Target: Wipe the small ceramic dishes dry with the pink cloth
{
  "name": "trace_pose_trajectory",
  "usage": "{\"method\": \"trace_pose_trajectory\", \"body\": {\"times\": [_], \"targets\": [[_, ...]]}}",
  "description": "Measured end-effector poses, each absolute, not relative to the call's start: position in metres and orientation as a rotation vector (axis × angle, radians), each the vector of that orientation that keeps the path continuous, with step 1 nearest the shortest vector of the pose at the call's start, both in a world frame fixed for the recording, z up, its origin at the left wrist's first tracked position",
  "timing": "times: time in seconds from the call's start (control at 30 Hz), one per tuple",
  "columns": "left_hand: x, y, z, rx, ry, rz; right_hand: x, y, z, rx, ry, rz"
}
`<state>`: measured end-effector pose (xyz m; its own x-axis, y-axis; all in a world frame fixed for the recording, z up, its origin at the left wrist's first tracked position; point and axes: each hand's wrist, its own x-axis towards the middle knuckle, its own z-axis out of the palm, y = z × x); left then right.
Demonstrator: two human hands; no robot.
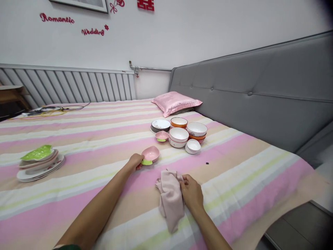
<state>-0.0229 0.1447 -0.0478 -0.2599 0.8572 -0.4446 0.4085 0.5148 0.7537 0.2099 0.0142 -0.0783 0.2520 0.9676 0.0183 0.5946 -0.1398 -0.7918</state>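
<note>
My left hand (135, 162) reaches forward over the striped bed and grips the near edge of a small pink peach-shaped dish (151, 154) with a green leaf tab. My right hand (191, 192) is closed on a crumpled pale pink cloth (170, 198), which hangs down from it over the sheet. Just beyond the dish stands a cluster of crockery: a second pink peach dish (161, 135), a white bowl with a red rim (178, 136), an orange-and-white bowl (179, 122), stacked bowls (197, 131), a stack of small white saucers (193, 146) and a pile of patterned plates (160, 125).
A stack of plates topped by a green leaf-shaped dish (39, 161) sits at the left on the bed. A pink pillow (176, 101) lies against the grey padded headboard (260, 90). Cables (52, 110) lie at the far edge. The bed's near right corner drops to the floor (299, 225).
</note>
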Motion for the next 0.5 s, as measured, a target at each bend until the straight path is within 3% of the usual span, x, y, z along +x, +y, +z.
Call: {"method": "trace_pose_trajectory", "body": {"times": [0.5], "targets": [[0.016, 0.284, -0.01, 1.139, 1.882, 0.77, 0.208, 0.021, -0.086, -1.844, -1.454, 0.661]]}}
